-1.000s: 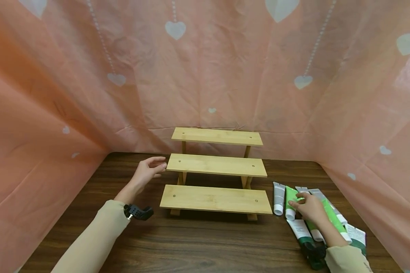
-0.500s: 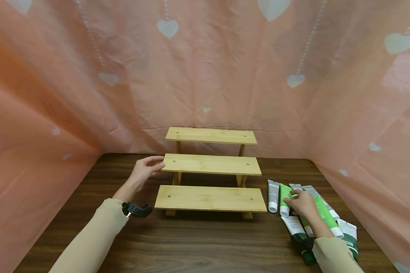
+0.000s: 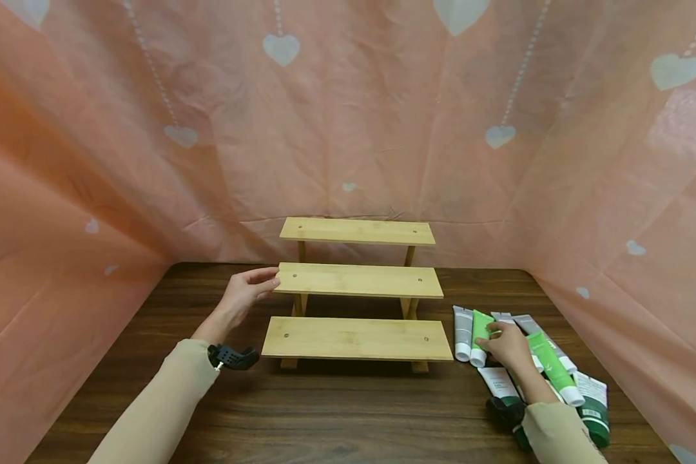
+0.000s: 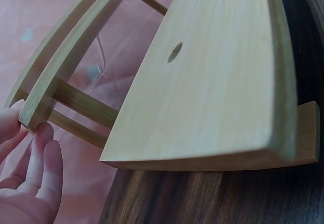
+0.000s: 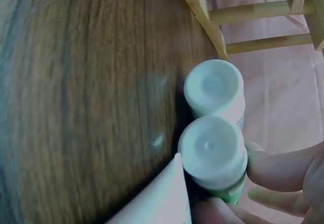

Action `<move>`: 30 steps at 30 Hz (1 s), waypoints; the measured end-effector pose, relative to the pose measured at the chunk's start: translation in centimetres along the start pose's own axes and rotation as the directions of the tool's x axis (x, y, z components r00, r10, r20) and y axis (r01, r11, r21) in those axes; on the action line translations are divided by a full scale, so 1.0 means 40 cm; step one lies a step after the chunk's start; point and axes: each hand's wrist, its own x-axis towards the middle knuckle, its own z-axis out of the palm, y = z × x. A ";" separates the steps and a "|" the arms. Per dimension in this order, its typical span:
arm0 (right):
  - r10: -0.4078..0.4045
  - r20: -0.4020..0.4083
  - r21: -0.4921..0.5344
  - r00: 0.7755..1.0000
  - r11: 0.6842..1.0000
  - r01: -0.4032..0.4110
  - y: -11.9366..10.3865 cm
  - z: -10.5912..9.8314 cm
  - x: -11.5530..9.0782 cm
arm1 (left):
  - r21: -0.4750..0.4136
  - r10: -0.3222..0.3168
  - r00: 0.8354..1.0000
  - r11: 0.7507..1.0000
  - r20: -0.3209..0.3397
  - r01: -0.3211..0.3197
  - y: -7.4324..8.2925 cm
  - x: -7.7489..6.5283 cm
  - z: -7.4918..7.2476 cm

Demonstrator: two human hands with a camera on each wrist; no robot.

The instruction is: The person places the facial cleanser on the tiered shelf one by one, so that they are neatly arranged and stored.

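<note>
A three-tier wooden display stand point(image 3: 359, 280) stands on the table. My left hand point(image 3: 240, 298) holds the left end of its middle shelf; in the left wrist view, thumb and fingers pinch the shelf's end point(image 4: 38, 102). At the right, my right hand point(image 3: 512, 348) grips a green squeeze tube point(image 3: 480, 325) with a white cap, lying cap toward me. A grey tube point(image 3: 462, 327) lies along its left side. In the right wrist view, the thumb point(image 5: 278, 171) is beside the green tube's cap point(image 5: 211, 148), which touches the grey tube's cap point(image 5: 213, 84).
Several more tubes lie around and under my right forearm: a second green one point(image 3: 553, 370), a grey one point(image 3: 542, 338), and white and dark green ones point(image 3: 593, 403). The dark wooden table point(image 3: 348, 419) is enclosed by a pink curtain point(image 3: 348, 129) with white hearts.
My right hand has shifted the green tube left, against the grey tube. My left hand has come up to the middle shelf's end and now grips it. The head view has shifted slightly.
</note>
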 end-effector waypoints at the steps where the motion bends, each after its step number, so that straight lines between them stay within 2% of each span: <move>1: -0.002 0.000 -0.007 1.000 1.000 0.002 -0.003 0.002 0.001 | -0.006 -0.006 1.000 1.000 -0.002 0.006 -0.001 0.000 -0.002; 6: -0.008 0.005 -0.015 1.000 1.000 0.008 -0.025 0.015 0.006 | -0.032 -0.009 1.000 0.999 -0.020 0.009 -0.007 -0.003 -0.007; 15: 0.128 0.024 0.138 0.991 0.982 -0.130 -0.038 0.035 0.018 | -0.071 0.022 1.000 0.997 -0.020 -0.023 -0.019 -0.003 0.000; 19: 0.164 0.023 0.145 0.986 0.975 -0.166 -0.036 0.043 0.016 | -0.076 0.045 0.999 0.996 -0.021 -0.046 -0.024 -0.001 0.002; 24: 0.175 0.013 0.147 0.984 0.974 -0.175 -0.039 0.043 0.012 | -0.087 0.023 0.999 0.996 -0.030 -0.025 -0.024 0.001 0.005; 27: 0.178 0.031 0.184 0.984 0.966 -0.180 -0.043 0.039 0.009 | -0.084 0.013 0.999 0.996 -0.032 -0.016 -0.021 -0.001 0.006; 30: 0.188 0.069 0.270 0.980 0.942 -0.200 -0.045 0.037 0.008 | -0.081 0.014 0.999 0.997 -0.034 -0.017 -0.020 -0.004 0.003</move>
